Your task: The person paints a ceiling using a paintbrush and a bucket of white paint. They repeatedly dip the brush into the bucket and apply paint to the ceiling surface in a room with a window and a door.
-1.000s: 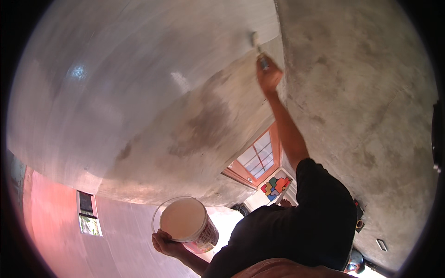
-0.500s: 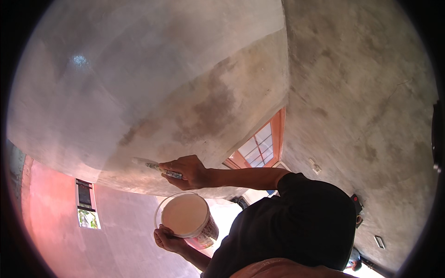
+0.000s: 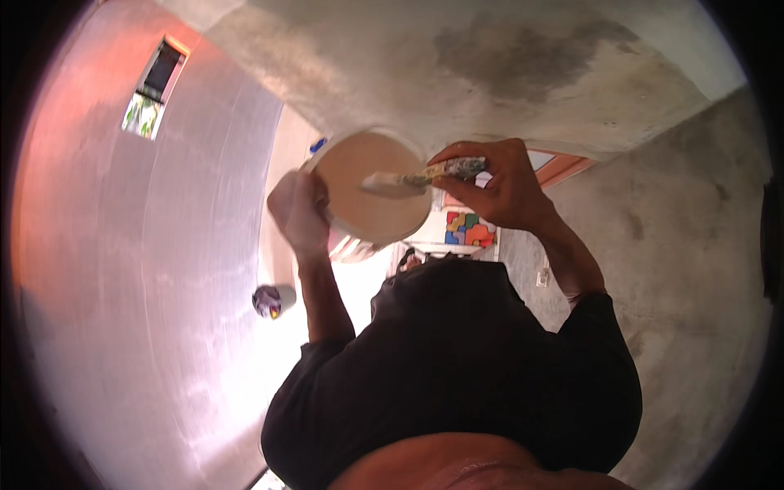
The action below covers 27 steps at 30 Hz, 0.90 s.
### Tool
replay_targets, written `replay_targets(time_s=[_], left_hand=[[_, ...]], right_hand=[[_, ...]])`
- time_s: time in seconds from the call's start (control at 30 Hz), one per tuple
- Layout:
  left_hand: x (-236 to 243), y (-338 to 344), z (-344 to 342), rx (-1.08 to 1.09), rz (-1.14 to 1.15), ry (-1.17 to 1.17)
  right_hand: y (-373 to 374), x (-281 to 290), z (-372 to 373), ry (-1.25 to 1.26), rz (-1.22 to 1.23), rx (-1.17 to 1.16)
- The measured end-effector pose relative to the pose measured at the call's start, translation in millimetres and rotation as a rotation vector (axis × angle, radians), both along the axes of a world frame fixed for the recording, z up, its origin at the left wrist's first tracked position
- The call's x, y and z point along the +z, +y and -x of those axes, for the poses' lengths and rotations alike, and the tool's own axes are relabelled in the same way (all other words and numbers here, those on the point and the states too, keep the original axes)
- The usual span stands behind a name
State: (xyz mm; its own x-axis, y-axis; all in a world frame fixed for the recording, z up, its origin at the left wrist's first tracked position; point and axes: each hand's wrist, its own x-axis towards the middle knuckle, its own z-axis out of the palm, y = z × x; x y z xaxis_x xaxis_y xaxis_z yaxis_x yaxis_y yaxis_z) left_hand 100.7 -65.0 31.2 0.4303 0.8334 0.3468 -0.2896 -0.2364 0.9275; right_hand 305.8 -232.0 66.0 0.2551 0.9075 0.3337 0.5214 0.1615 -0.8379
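My left hand (image 3: 298,212) grips the rim of a round paint bucket (image 3: 355,216), held up in front of me and full of pale, creamy paint. My right hand (image 3: 506,184) is closed on the handle of a paint-spattered brush (image 3: 453,169). The brush lies level over the bucket, its pale bristles pointing left over the paint; whether they are in it I cannot tell. Beyond both hands is a bare, mottled cement wall (image 3: 531,65) with darker stains.
A narrow window (image 3: 155,86) is set in the pinkish wall at left. A wooden-framed glazed door (image 3: 563,167) shows behind my right hand, near a multicoloured puzzle-like panel (image 3: 469,230). A dark bundle (image 3: 269,300) is at lower left, a small white plate (image 3: 541,278) at right.
My right hand has brought the brush away from the wall to over the bucket. The bucket and my left hand have risen in the picture, and the view has swung round.
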Motion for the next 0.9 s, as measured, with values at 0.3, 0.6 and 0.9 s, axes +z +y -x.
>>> replay_targets(time_s=[0.3,0.6,0.9], left_hand=[[-4.4,5.8,-17.8,-0.217,0.054,-0.101],[-2.0,2.0,-21.5,-0.282,0.048,-0.056],[-0.3,-5.2,-25.8,-0.326,0.057,-0.098]], right_hand=[[45.4,-28.8,10.4,-0.407,0.077,0.024],[56.9,-34.9,21.4,-0.445,0.168,-0.043],[50.6,-41.4,21.3,-0.477,0.163,-0.084]])
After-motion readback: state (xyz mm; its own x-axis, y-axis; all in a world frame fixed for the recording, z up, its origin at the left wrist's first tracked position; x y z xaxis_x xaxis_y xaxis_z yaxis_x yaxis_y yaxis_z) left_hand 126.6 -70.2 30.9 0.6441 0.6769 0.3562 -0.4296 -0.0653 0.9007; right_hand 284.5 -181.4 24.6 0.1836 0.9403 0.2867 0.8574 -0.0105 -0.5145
